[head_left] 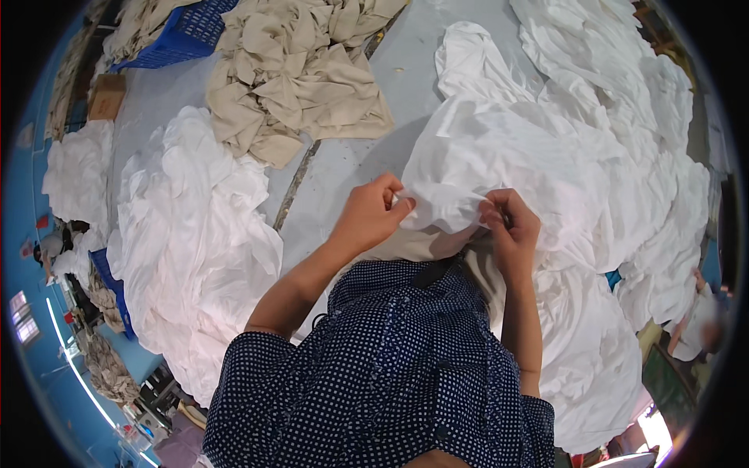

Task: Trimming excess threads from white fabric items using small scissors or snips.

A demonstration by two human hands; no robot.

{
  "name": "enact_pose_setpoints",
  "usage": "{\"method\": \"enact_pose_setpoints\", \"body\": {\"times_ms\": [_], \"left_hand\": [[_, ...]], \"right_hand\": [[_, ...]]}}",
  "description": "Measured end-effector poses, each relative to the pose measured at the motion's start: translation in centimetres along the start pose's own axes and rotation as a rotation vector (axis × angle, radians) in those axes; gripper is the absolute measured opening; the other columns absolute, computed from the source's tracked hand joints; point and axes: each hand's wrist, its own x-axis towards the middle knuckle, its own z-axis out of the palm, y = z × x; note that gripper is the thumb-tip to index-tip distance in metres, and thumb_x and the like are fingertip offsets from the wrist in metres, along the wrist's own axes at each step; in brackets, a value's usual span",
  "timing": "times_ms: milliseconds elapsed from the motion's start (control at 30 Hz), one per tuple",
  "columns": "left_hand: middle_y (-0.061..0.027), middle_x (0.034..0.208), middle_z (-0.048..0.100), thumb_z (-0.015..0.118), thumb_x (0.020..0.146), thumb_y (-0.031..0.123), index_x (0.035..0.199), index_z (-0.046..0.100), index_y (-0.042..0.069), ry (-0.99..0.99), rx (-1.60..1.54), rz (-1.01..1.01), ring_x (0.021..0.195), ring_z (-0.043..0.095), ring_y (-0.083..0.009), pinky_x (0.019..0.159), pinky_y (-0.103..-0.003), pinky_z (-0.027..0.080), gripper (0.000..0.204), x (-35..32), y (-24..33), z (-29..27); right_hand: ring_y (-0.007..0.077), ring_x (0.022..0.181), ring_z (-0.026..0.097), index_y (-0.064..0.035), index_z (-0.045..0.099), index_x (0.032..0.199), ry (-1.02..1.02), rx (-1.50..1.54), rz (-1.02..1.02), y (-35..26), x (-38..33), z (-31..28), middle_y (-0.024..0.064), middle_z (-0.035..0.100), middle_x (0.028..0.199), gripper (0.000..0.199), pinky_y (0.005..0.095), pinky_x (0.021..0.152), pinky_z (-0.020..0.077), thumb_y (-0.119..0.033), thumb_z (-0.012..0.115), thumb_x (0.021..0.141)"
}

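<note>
Between my two hands a thin white cloth [468,156] is stretched by its near edge, and the rest of it lies bunched up the table. My left hand [373,210] pinches this edge at its left end, thumb against fingers. At the right, my right hand [511,226] grips the same edge between thumb and curled fingers. Both hands are close to my body, over the table's near side. Where the cloth ends on the right among other white fabric, I cannot tell.
A large heap of white fabric [640,156] fills the right side; another white heap [195,234] lies left. Beige cloth [304,78] is piled at the far middle on the grey table [406,86]. A blue basket [183,35] stands far left. Another person [694,320] is at the right edge.
</note>
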Motion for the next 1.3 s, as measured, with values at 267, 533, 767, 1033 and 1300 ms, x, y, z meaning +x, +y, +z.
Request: {"method": "enact_pose_setpoints", "body": {"times_ms": [267, 533, 767, 1033, 1300], "left_hand": [[-0.009, 0.112, 0.069, 0.063, 0.099, 0.009, 0.118, 0.064, 0.0, -0.24, -0.988, -0.092, 0.105, 0.065, -0.0187, 0.097, -0.035, 0.051, 0.021, 0.3, -0.9, -0.6], [-0.0091, 0.131, 0.064, 0.058, 0.104, 0.02, 0.13, 0.057, 0.001, -0.478, -1.405, 0.035, 0.125, 0.057, -0.0229, 0.113, -0.04, 0.041, 0.032, -1.0, -1.4, 1.4], [-0.008, 0.122, 0.064, 0.053, 0.107, 0.025, 0.122, 0.055, 0.002, -0.325, -1.141, 0.133, 0.117, 0.059, -0.0194, 0.107, -0.038, 0.044, 0.027, -0.7, -1.3, 0.2], [-0.0057, 0.115, 0.064, 0.05, 0.109, 0.027, 0.115, 0.057, 0.003, -0.457, -1.123, 0.15, 0.109, 0.061, -0.0158, 0.1, -0.034, 0.047, 0.026, -0.7, -1.3, 0.4], [-0.0021, 0.109, 0.064, 0.047, 0.11, 0.021, 0.118, 0.06, 0.002, -0.303, -0.927, 0.161, 0.099, 0.059, -0.0101, 0.092, -0.028, 0.046, 0.024, -1.2, 0.9, 0.4]], "right_hand": [[0.0113, 0.066, 0.054, 0.0003, 0.062, 0.096, 0.095, -0.179, -0.05, 0.0, 0.1, 0.3, 0.0078, 0.062, 0.076, 0.008, 0.0256, 0.063, 0.0441, 0.001, 0.065, 0.088], [0.0118, 0.062, 0.051, -0.0005, 0.064, 0.094, 0.095, -0.135, 0.01, 0.5, 1.5, 1.9, 0.006, 0.061, 0.07, 0.008, 0.0271, 0.06, 0.0425, -0.005, 0.068, 0.089], [0.0078, 0.067, 0.054, -0.002, 0.068, 0.096, 0.104, -0.046, -0.012, -2.7, 0.3, 1.8, 0.0023, 0.065, 0.078, 0.017, 0.0228, 0.063, 0.0446, 0.007, 0.068, 0.082], [0.0126, 0.074, 0.064, -0.0013, 0.067, 0.109, -0.261, 0.05, -0.257, -3.5, 1.4, 5.1, 0.0063, 0.07, 0.085, 0.03, 0.0253, 0.069, 0.0504, 0.006, 0.065, 0.079], [0.0058, 0.07, 0.056, -0.0017, 0.061, 0.101, -0.282, 0.48, 0.085, -2.9, 1.4, 3.2, -0.0003, 0.06, 0.076, 0.013, 0.0225, 0.068, 0.0462, 0.005, 0.064, 0.09]]}}
